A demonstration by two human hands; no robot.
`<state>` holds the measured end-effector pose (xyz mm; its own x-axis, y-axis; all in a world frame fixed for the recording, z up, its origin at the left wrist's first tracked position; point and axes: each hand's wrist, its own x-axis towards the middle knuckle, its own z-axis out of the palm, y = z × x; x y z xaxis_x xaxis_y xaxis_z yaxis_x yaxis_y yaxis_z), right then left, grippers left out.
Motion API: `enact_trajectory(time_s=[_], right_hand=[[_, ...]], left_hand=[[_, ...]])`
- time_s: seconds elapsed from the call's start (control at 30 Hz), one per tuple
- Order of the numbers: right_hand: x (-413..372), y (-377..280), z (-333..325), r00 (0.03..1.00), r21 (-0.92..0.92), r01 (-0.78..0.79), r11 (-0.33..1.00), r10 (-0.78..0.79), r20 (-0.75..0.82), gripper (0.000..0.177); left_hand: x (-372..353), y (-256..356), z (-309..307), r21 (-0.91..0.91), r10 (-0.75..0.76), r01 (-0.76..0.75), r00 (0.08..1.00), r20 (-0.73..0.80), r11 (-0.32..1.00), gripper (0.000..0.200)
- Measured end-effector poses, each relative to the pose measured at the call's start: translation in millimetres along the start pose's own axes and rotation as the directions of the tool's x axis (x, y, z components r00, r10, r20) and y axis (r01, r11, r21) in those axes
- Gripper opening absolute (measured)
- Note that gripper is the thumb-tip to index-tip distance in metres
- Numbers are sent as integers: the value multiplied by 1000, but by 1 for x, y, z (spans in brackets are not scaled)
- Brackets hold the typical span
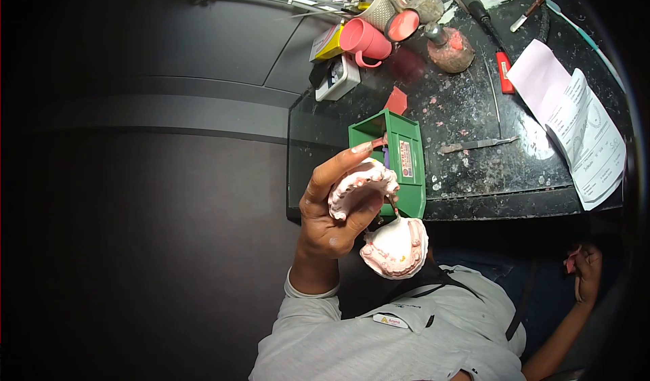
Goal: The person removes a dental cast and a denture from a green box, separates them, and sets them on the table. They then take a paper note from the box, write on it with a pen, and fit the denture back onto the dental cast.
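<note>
My left hand (pixel 332 201) grips a dental model in two halves. Its upper half is a white cast (pixel 359 181) with a row of teeth, held between thumb and fingers. A second cast (pixel 395 245), with teeth in pinkish material, hangs beside it, apparently joined by a metal hinge partly hidden behind the fingers. Behind the model is a green bin (pixel 414 198) with a label on its side. Down at the right, my right hand (pixel 588 266) is closed around a crumpled pink piece (pixel 572 260), close to my lap.
On the black worktop (pixel 487 178) lie a scalpel-like tool (pixel 477 145), a thin metal rod, a red-handled tool (pixel 504 73) and papers (pixel 586 137). Farther back stand a pink mug (pixel 365 39), a round burner-like flask (pixel 450 50), a tool cup (pixel 378 8) and a white box (pixel 338 79).
</note>
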<state>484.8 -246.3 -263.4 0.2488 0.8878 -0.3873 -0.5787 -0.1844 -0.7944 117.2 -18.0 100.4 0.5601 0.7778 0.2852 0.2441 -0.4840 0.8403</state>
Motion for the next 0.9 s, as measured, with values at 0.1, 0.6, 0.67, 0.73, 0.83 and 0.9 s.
enact_trajectory(time_s=[0.1,0.6,0.67,0.73,0.83,0.9], right_hand=[[0,0,1,1000,-13,6,1000,-6,5,25],[-3,-4,-1,999,16,45,999,-45,-2,37],[-6,-6,-10,995,24,88,996,-89,33,41],[-9,-9,-14,988,36,134,990,-136,73,46],[-15,-28,-2,929,295,291,910,-342,141,54],[-9,-31,-26,869,481,157,863,-352,347,29]], left_hand=[[0,2,-2,-35,-61,60,998,-18,998,62],[8,12,9,-122,-241,229,966,-91,966,67],[9,9,8,-178,-219,213,976,-17,961,65],[10,11,10,-201,-261,245,964,-54,948,64],[9,4,8,-30,-242,240,963,-118,970,70],[8,4,0,54,-239,242,969,-62,969,70]])
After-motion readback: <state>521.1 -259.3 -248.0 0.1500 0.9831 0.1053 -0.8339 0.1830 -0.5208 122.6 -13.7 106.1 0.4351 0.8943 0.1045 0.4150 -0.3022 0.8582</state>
